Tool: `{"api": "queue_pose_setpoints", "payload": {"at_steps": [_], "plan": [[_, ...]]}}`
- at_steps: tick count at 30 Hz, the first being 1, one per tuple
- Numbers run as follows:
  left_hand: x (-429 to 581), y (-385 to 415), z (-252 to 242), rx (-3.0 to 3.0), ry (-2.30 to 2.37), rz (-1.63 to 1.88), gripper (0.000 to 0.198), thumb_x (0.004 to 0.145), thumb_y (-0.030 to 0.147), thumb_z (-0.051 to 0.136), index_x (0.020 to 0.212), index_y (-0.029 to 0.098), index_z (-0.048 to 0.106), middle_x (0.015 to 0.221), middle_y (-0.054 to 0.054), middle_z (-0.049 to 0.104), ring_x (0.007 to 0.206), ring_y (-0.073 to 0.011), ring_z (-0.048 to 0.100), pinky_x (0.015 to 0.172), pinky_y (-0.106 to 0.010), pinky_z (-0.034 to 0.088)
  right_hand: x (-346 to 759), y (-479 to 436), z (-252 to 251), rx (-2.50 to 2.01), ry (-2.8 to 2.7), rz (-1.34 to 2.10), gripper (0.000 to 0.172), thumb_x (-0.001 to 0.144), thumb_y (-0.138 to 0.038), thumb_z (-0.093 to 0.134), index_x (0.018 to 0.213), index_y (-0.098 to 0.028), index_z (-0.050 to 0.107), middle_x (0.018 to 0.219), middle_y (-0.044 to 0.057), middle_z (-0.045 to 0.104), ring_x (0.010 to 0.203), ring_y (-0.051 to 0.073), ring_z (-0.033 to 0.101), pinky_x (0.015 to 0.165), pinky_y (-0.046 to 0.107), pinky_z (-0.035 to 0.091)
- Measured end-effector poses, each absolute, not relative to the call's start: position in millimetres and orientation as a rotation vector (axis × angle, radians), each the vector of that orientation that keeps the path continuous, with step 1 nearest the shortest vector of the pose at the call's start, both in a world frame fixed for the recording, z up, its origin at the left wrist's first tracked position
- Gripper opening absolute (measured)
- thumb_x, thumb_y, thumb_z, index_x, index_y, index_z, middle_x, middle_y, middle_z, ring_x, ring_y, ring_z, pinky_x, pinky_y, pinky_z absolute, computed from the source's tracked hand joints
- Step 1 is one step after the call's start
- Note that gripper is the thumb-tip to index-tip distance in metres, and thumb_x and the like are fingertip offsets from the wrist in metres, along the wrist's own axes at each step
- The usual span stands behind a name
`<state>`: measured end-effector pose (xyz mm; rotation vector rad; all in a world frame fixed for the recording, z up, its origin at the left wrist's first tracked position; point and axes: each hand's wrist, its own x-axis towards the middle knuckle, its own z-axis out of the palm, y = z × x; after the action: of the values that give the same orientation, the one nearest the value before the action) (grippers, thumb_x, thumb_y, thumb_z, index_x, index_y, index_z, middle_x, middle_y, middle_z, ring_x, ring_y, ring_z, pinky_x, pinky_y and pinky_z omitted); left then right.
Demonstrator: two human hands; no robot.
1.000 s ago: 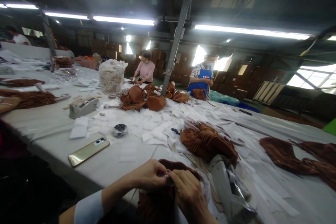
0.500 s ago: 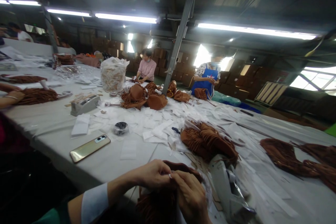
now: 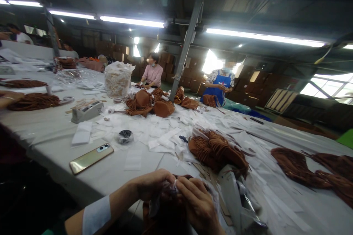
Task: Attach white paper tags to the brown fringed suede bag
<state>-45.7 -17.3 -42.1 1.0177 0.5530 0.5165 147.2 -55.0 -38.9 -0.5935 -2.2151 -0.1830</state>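
Note:
At the table's near edge, my left hand (image 3: 154,183) and my right hand (image 3: 197,202) meet fingertip to fingertip. Both are closed on the thin clear plastic bag (image 3: 216,194), with a small white bit showing between the fingers. Below them, partly inside the plastic, is a dark brown fringed bag (image 3: 165,216), mostly hidden by my hands and shadow. Just right of my right hand stands a grey tape dispenser (image 3: 234,198). Behind it lies a brown fringed bundle (image 3: 217,148) with plastic around its top.
A gold phone (image 3: 92,158), a tape roll (image 3: 125,136) and another tape dispenser (image 3: 87,111) lie to the left. White paper slips (image 3: 162,139) litter the middle. More brown bags (image 3: 164,108) are piled by a metal post (image 3: 187,40). Co-workers stand across the table; another person's hand (image 3: 11,99) is at left.
My fingers have shifted slightly, and clear plastic now shows gathered under my left hand, covering the brown edge seen before. The person in pink has turned the head. The view has shifted a little.

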Motion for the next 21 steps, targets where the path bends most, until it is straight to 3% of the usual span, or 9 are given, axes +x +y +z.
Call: {"api": "queue_pose_setpoints", "payload": {"at_steps": [9, 12, 15, 19, 21], "plan": [[-32.8, -25.3, -37.4, 1.078, 0.686, 0.61, 0.022, 0.06, 0.029, 0.062, 0.072, 0.015, 0.05, 0.058, 0.006, 0.046, 0.046, -0.0043, 0.033, 0.043, -0.017, 0.02, 154.6, -59.4, -56.8, -0.638, -2.171, -0.336, 0.044, 0.091, -0.006, 0.051, 0.133, -0.02, 0.053, 0.12, 0.01, 0.065, 0.093, 0.022, 0.06, 0.077, 0.04, 0.052], [-25.7, -29.4, -38.5, 1.186, 0.723, 0.648, 0.024, 0.065, 0.034, 0.061, 0.074, 0.016, 0.048, 0.059, 0.006, 0.047, 0.046, -0.0048, 0.033, 0.043, -0.018, 0.019, 172.1, -64.0, -57.1, -0.744, -2.117, -0.309, 0.035, 0.093, -0.01, 0.051, 0.126, -0.022, 0.058, 0.118, 0.009, 0.067, 0.098, 0.022, 0.061, 0.081, 0.04, 0.051], [-22.3, -27.6, -48.4, 1.248, 0.76, 0.675, 0.026, 0.069, 0.038, 0.058, 0.076, 0.016, 0.047, 0.062, 0.004, 0.05, 0.05, -0.0066, 0.037, 0.046, -0.018, 0.023, 224.3, -65.2, -58.5, -1.132, -1.811, -0.235, 0.023, 0.096, -0.026, 0.052, 0.114, -0.02, 0.065, 0.111, 0.009, 0.069, 0.102, 0.023, 0.062, 0.09, 0.04, 0.049], [-20.4, -23.3, -65.3, 1.24, 0.769, 0.692, 0.036, 0.074, 0.051, 0.058, 0.079, 0.017, 0.047, 0.061, 0.005, 0.047, 0.051, -0.0078, 0.036, 0.049, -0.018, 0.022, 322.3, -73.0, -65.2, -1.882, -1.137, -0.04, 0.057, 0.088, -0.058, 0.04, 0.108, -0.013, 0.069, 0.111, 0.015, 0.068, 0.101, 0.03, 0.062, 0.084, 0.041, 0.05], [-17.8, -23.9, -69.2, 1.25, 0.769, 0.697, 0.04, 0.074, 0.056, 0.058, 0.08, 0.017, 0.048, 0.061, 0.005, 0.046, 0.05, -0.0078, 0.034, 0.049, -0.018, 0.02, 358.6, -76.9, -70.0, -2.027, -1.056, 0.028, 0.062, 0.078, -0.063, 0.043, 0.094, -0.012, 0.073, 0.098, 0.017, 0.071, 0.092, 0.034, 0.063, 0.077, 0.041, 0.049]]}}
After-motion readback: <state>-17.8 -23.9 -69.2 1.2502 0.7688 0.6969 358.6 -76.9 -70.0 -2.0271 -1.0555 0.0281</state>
